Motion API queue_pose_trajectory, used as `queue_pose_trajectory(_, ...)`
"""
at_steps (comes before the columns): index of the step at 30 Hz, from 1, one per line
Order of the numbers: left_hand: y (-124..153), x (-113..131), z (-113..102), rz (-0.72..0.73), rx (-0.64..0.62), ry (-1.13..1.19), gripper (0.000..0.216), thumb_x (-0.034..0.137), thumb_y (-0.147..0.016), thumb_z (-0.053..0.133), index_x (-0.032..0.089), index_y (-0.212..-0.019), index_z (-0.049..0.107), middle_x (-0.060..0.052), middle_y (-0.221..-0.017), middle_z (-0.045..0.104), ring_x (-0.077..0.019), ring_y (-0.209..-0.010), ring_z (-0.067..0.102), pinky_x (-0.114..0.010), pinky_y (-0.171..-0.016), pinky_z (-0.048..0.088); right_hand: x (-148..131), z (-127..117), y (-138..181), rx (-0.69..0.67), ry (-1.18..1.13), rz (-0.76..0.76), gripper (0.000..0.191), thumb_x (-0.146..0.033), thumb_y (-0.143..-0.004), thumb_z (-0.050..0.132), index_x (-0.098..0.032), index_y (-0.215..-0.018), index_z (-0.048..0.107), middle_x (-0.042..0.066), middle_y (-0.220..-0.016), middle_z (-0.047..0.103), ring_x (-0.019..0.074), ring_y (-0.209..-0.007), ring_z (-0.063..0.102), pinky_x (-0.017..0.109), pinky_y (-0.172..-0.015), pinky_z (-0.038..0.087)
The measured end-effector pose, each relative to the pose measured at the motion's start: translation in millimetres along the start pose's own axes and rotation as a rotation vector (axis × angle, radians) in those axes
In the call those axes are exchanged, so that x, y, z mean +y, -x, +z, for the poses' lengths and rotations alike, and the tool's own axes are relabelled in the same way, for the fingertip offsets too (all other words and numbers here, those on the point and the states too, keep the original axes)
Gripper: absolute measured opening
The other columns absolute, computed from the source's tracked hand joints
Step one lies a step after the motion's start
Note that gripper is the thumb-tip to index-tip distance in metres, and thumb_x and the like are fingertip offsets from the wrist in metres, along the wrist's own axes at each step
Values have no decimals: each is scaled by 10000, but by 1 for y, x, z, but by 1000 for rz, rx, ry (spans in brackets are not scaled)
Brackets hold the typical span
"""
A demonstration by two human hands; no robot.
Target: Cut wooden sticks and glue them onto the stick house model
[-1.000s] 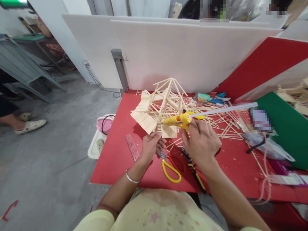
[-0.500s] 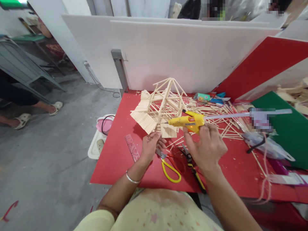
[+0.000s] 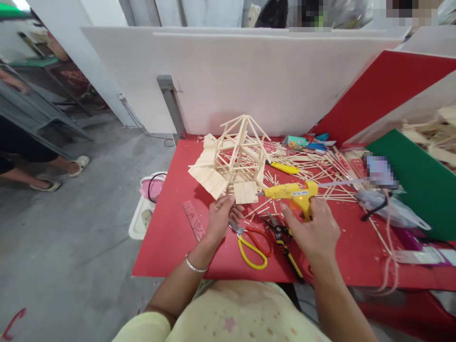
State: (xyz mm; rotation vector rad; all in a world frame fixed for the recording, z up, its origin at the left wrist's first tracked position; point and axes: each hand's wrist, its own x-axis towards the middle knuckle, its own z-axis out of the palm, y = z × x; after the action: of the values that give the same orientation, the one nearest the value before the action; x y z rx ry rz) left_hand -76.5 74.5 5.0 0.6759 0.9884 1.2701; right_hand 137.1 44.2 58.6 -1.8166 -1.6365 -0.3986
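Observation:
My right hand [image 3: 317,230] grips a yellow hot glue gun [image 3: 285,191], a clear glue stick [image 3: 338,183] running out of its back. The gun's nozzle points left, close to the right edge of a small panel of thin sticks [image 3: 245,192]. That panel sits at the front of a wooden stick model [image 3: 242,149] with a peaked open roof frame. My left hand [image 3: 220,216] is closed in a pinch at the model's lower front edge; what lies between the fingertips is too small to make out. Slatted panels [image 3: 209,179] slope out on the model's left.
Red- and yellow-handled scissors [image 3: 253,249], black-and-yellow pliers [image 3: 288,254] and a clear ruler [image 3: 193,221] lie on the red table [image 3: 160,251]. Loose sticks [image 3: 335,192] and a yellow cutter [image 3: 284,167] lie behind the gun. A white board [image 3: 249,76] stands at the back.
My right hand has brought the glue gun down and to the right, away from the model's frame, uncovering the yellow cutter. My left hand keeps its pinch. The view has shifted slightly.

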Motion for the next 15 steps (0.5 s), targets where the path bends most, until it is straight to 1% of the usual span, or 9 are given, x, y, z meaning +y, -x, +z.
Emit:
queue_pose_trajectory(4,0,-2,1,6,-9,27,368,486,-808,709,129,-748,645,-87,-697,744,-145,-450,638,-221,-397,466,-12,3,2,6,-31,-43,418,-617,-893,578,-209,-977,597,50,-834,624,203,-703,551,300,-576,342)
queue_pose_trajectory(8,1,-4,0,24,-48,37,337,459,-843,675,126,-789,657,-96,-748,756,-154,-497,665,-224,-423,478,-21,13,1,63,-42,-107,433,-607,-895,597,-188,-1005,592,53,-829,649,201,-716,583,293,-591,366)
queue_pose_trajectory(11,2,-6,-2,23,-60,12,347,468,-864,648,125,-819,667,-104,-786,763,-157,-520,677,-223,-427,475,-27,18,-2,86,-19,-161,403,-553,-904,618,-177,-1047,595,56,-838,657,201,-747,600,287,-613,378)
queue_pose_trajectory(13,2,-7,-2,18,-51,-17,349,477,-848,664,129,-825,661,-101,-788,764,-160,-513,675,-227,-421,476,-30,19,-5,91,4,-179,392,-516,-909,628,-172,-1094,597,62,-862,666,200,-760,607,287,-622,383)
queue_pose_trajectory(15,3,-8,-3,23,-39,-27,337,465,-818,706,138,-881,652,-89,-788,764,-168,-520,681,-238,-434,498,-34,18,-9,105,30,-197,409,-494,-912,633,-162,-1148,594,75,-897,675,205,-778,615,292,-632,389)
